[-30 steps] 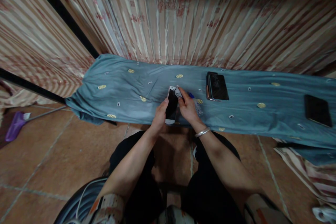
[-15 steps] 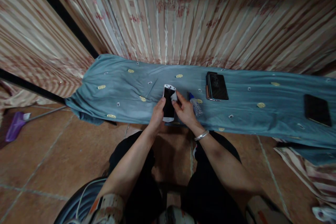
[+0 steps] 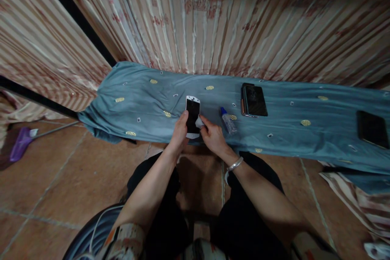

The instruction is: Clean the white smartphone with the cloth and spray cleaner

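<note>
A white smartphone (image 3: 192, 118) with a dark screen is gripped along its left edge by my left hand (image 3: 179, 130), over the near side of the cloth-covered surface. My right hand (image 3: 212, 133) pinches a small whitish wipe (image 3: 199, 122) against the phone's lower right edge; whether it is tissue or cloth I cannot tell. Right of that hand lies a clear bottle with a blue cap (image 3: 228, 121). Farther right, a stack of dark phones (image 3: 255, 100) rests on the cloth.
Blue-green patterned cloth (image 3: 283, 138) covers the long narrow surface, with striped curtains (image 3: 207, 20) behind it. Another dark device (image 3: 372, 128) lies at the far right. On the tiled floor at left is a purple broom or dustpan head (image 3: 20, 144). Black poles (image 3: 76, 16) stand at left.
My right hand has slid the wipe from the upper right of the phone's screen down to its lower right edge. The phone, in my left hand, has shifted slightly left.
</note>
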Tool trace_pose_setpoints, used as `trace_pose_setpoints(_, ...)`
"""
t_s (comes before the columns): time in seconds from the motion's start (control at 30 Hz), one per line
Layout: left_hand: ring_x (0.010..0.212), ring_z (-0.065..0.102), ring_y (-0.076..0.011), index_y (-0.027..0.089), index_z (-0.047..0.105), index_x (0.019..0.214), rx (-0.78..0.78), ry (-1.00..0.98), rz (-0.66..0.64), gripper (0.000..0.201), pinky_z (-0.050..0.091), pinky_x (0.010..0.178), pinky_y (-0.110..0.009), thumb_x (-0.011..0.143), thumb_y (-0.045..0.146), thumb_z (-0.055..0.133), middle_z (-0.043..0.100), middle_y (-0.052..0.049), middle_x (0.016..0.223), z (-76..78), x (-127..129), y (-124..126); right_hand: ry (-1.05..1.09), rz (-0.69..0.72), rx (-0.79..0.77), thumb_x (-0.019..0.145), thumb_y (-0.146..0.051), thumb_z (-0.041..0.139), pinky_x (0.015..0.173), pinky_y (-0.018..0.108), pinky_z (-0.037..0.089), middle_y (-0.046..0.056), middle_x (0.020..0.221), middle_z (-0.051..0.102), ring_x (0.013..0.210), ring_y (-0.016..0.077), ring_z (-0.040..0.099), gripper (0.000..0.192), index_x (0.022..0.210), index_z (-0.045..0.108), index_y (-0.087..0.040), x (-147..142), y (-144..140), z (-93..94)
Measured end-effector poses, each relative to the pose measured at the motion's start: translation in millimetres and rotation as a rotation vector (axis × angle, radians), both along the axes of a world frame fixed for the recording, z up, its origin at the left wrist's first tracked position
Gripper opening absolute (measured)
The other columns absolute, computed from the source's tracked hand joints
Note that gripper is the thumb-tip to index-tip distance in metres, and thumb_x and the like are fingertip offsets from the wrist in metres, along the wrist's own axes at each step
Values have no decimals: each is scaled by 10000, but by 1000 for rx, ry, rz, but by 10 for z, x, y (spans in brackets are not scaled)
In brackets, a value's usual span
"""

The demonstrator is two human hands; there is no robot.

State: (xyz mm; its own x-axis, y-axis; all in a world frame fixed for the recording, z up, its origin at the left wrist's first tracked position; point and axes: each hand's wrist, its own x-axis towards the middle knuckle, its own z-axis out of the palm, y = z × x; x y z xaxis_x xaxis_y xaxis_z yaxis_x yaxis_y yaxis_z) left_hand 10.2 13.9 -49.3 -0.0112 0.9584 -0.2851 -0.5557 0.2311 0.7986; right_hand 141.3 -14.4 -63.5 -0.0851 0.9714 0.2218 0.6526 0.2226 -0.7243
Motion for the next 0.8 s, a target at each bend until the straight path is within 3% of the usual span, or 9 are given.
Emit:
trace_pose_setpoints(0.37,800,724,-189,124,729,999,-25,78,-5,491,538,794,-287,813,577,717,779,-69,848,31,-84,1,-44,151,-135,879,-130,499,968,367,573,58,1164,795,1033,234,760,488,1324,686,-202,38,-185,124)
trace_pose_setpoints(0.5,698,718,-174,93,731,928,-65,23,-27,435,547,717,-271,891,521,655,777,-87,788,89,-63,-2,185,204,-259,851,-145,537,855,321,582,13,998,820,900,206,763,366,1102,789,-230,197,-98,154)
trace_pose_setpoints(0.63,705,730,-194,105,733,978,-113,-23,-43,414,567,763,-314,937,495,600,778,-88,796,112,-32,0,532,149,-351,786,-219,580,809,320,584,24,948,816,851,205,753,307,992,807,-199,345,20,125)
trace_pose_setpoints(0.7,737,739,-207,108,736,1009,-128,-46,-55,389,570,794,-334,953,463,586,784,-96,829,105,-13,-8,639,109,-331,758,-255,599,836,338,589,26,960,816,873,214,753,312,985,805,-200,396,60,113)
trace_pose_setpoints(0.8,733,738,-207,106,745,965,-157,-74,-42,348,569,793,-325,974,404,566,779,-92,805,103,34,-41,636,26,-154,788,-287,583,942,391,577,31,1062,810,993,233,747,341,1051,789,-220,433,87,116)
